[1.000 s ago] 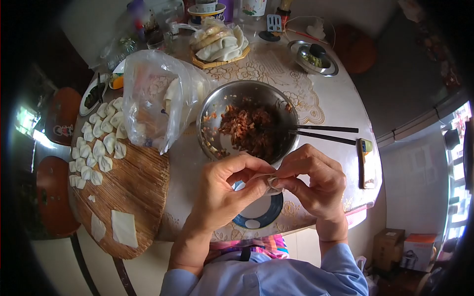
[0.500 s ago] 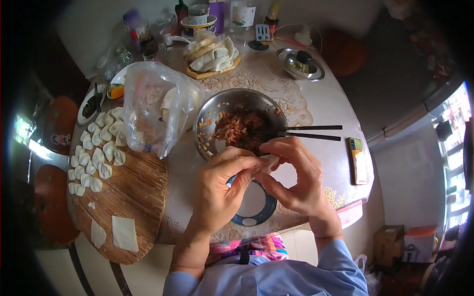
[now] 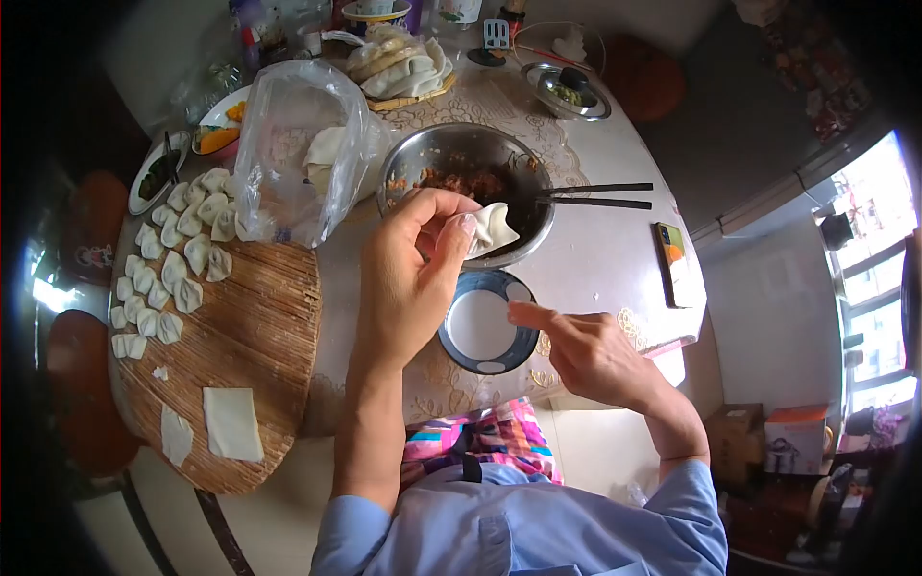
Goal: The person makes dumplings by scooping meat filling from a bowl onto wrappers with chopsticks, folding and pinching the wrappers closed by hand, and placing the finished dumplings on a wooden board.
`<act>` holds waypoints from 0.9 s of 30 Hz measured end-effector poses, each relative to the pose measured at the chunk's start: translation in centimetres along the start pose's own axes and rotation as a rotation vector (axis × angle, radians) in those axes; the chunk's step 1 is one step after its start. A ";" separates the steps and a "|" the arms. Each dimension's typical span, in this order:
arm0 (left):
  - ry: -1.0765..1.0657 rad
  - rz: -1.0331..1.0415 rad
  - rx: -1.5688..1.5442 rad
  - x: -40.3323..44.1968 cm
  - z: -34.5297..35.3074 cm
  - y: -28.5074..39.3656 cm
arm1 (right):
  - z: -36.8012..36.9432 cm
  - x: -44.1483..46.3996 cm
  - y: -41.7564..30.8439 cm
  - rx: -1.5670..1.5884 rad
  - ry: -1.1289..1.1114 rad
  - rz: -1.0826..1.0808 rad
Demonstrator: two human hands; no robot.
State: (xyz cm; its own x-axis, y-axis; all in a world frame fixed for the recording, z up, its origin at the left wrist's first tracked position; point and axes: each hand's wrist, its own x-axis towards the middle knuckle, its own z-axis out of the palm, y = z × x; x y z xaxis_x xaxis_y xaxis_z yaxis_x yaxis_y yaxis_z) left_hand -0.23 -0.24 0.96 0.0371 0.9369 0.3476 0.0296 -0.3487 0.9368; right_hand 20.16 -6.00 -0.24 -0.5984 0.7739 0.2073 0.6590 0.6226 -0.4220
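My left hand [image 3: 413, 269] pinches a folded wonton [image 3: 495, 230] between thumb and fingers, above the near edge of a steel mixing bowl [image 3: 541, 223]. Reddish minced filling [image 3: 471, 182] lies in that bowl, partly hidden by my hand. My right hand [image 3: 591, 355] holds nothing; its index finger points out over the right rim of a small blue-rimmed bowl [image 3: 459, 348], the other fingers curled. Whether the fingertip touches the bowl or its contents is unclear. Several folded wontons [image 3: 173, 274] sit on a round wooden board [image 3: 274, 355], with a square wrapper [image 3: 232, 422] near its front.
Black chopsticks [image 3: 605, 203] stick out rightward from the mixing bowl. A clear plastic bag [image 3: 298, 154] with wrappers stands left of it. A phone [image 3: 672, 264] lies near the table's right edge. A lidded metal dish [image 3: 569, 91] and a stack of wrappers [image 3: 408, 72] sit farther back.
Both hands were together on the wonton. My right hand has let go and moved down to the small bowl's right side; my left hand keeps the wonton. The view has shifted.
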 end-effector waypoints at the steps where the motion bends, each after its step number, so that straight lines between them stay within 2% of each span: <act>1: -0.015 -0.015 -0.026 0.0 -0.1 0.0 | 0.2 -0.2 -0.2 -0.054 -0.098 0.028; 2: -0.030 -0.029 -0.051 0.1 -0.3 0.0 | 0.4 -0.1 0.1 -0.065 -0.109 -0.079; 5: -0.067 -0.021 -0.080 0.3 -0.7 -0.4 | 0.9 0.3 -0.4 -0.133 -0.289 -0.008; 11: -0.166 -0.063 -0.111 0.3 -1.2 -0.4 | 1.9 0.2 -0.2 -0.142 -0.273 -0.049; 14: -0.208 -0.066 -0.113 0.3 -1.3 -0.8 | 0.1 0.5 -1.0 -0.121 -0.287 0.067; 18: -0.258 -0.080 -0.108 0.3 -1.1 -0.9 | -2.4 1.2 -2.0 0.281 0.136 0.127; 19: -0.271 -0.094 -0.110 0.2 -1.0 -0.9 | -3.2 1.4 -2.7 0.351 0.173 0.257; 21: -0.302 -0.089 -0.098 0.2 -0.9 -0.9 | -3.1 1.8 -2.2 0.458 0.325 0.284; 24: -0.353 -0.063 -0.076 0.2 -0.5 -1.0 | -1.9 3.8 -1.7 0.401 0.506 0.139; 27: -0.392 -0.090 -0.161 0.2 -0.1 -0.7 | -0.4 5.4 -0.5 0.465 0.550 0.062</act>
State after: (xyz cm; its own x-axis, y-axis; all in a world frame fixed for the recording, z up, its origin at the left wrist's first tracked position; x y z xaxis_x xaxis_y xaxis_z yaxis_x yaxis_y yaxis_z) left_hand -0.38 0.15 0.38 0.4186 0.8728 0.2511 -0.1044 -0.2284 0.9680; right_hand 16.83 -2.10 1.46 -0.1698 0.8286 0.5334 0.3492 0.5568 -0.7537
